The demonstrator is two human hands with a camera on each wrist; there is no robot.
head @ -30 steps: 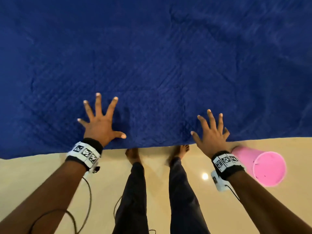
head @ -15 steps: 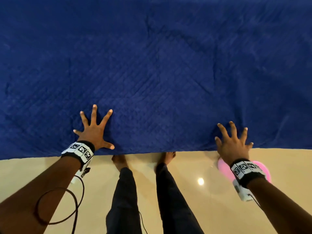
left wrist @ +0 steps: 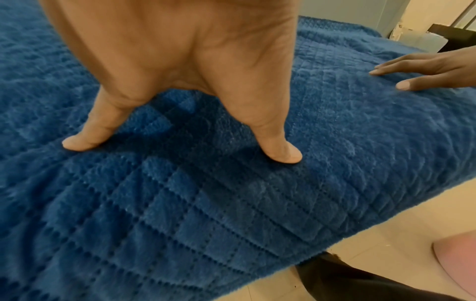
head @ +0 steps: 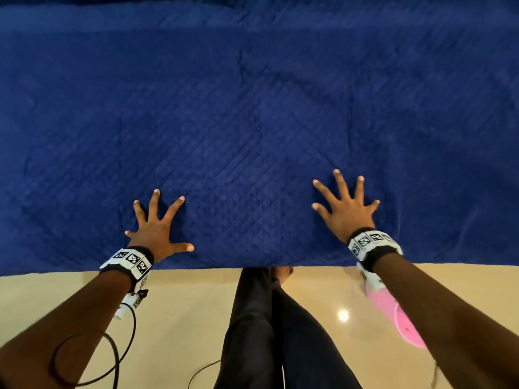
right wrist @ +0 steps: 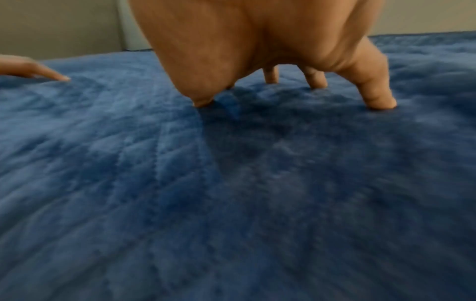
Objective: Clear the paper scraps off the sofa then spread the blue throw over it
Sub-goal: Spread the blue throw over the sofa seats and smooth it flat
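Note:
The quilted blue throw (head: 252, 122) lies spread flat over the sofa and fills the upper two thirds of the head view. My left hand (head: 157, 223) presses on it near its front edge, fingers splayed wide and straight. My right hand (head: 344, 204) presses flat on it further right and a little deeper in, fingers also splayed. In the left wrist view the left fingertips (left wrist: 283, 156) dent the throw (left wrist: 231, 203), and the right hand (left wrist: 422, 75) lies flat at the far right. The right wrist view shows the right fingertips (right wrist: 381, 101) sunk into the throw (right wrist: 231, 183). No paper scraps show.
A pink bin (head: 404, 318) stands on the beige floor (head: 182, 304) under my right forearm, partly hidden. My legs (head: 266, 332) stand close against the sofa's front edge. A black cable (head: 92, 357) loops from my left wrist.
My right hand slid forward and to the left, from the throw's front edge deeper onto it. My left hand stayed pressed near the front edge. The pink bin now sits mostly behind my right forearm.

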